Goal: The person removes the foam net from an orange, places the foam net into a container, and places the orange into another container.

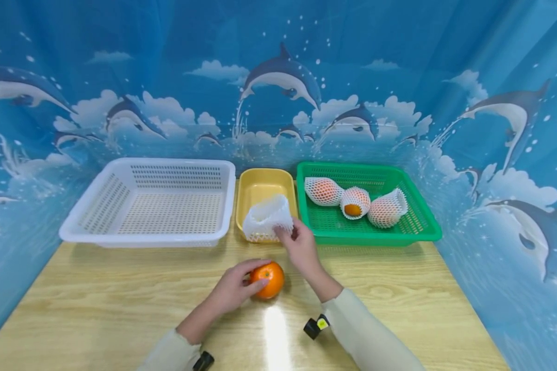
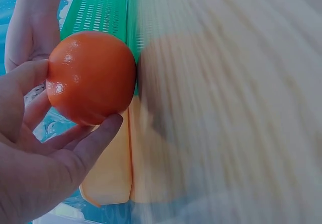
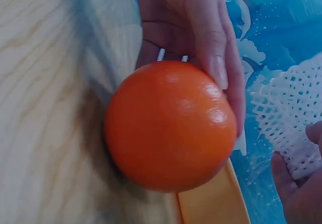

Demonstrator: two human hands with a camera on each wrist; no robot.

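Observation:
An orange (image 1: 270,281) sits on the wooden table, gripped at its left side by the fingers and thumb of my left hand (image 1: 234,288). In the left wrist view the thumb and fingers curl round the same orange (image 2: 93,78). My right hand (image 1: 301,247) pinches a white foam net sleeve (image 1: 268,216) over the front of the yellow tray (image 1: 264,175). In the right wrist view the net sleeve (image 3: 294,113) is at the right edge, between thumb and fingers. No fruit shows inside the sleeve.
Left of the yellow tray stands a white basket (image 1: 146,239). On the right, a green basket (image 1: 376,238) holds three fruits in foam nets (image 1: 325,191). A blue dolphin-print curtain (image 1: 278,123) hangs behind the table (image 1: 97,304).

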